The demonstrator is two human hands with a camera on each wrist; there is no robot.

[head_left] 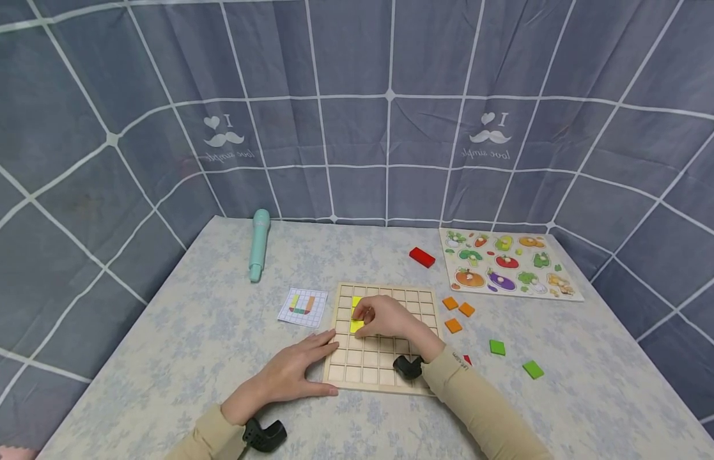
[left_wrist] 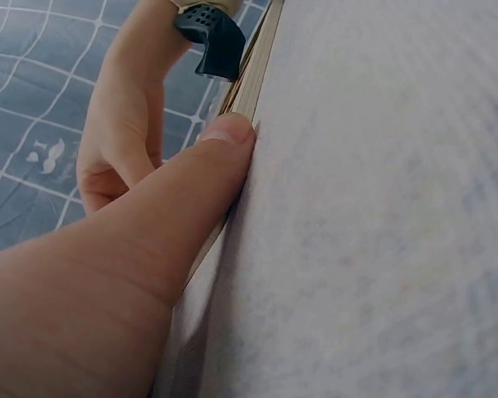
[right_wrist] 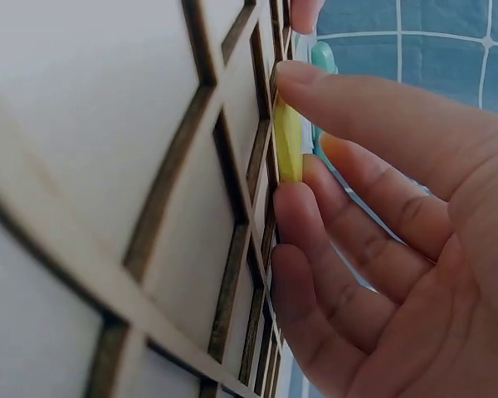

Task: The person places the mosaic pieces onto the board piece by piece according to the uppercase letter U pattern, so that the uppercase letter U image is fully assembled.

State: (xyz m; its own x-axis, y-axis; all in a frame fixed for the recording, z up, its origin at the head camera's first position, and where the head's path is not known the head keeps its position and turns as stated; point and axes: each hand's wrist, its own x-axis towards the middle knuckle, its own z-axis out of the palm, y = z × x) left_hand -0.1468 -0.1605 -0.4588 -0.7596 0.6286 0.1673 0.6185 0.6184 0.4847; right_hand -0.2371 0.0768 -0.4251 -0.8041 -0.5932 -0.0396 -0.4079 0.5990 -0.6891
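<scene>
A square wooden grid board [head_left: 346, 375] lies on the table, divided into small cells. My right hand [head_left: 390, 317] is over its upper left part, thumb and fingers pinching a yellow tile [right_wrist: 289, 143] by its ends against the grid. In the head view, yellow [head_left: 356, 326] shows below and above these fingers, and the hand hides how many tiles are there. My left hand [head_left: 293, 368] rests at the board's left side with fingers extended, fingertips on its edge. The left thumb [left_wrist: 207, 178] touches the near rim. A printed pattern card [head_left: 302, 308] lies left of the board.
Right of the board are several orange tiles [head_left: 453, 326], two green tiles [head_left: 497, 347] and a red piece [head_left: 468, 360] partly behind my sleeve. A red block [head_left: 422, 257], a vegetable puzzle board [head_left: 486, 259] and a teal microphone [head_left: 259, 246] lie farther back. A grid-patterned curtain [head_left: 357, 134] encloses the table.
</scene>
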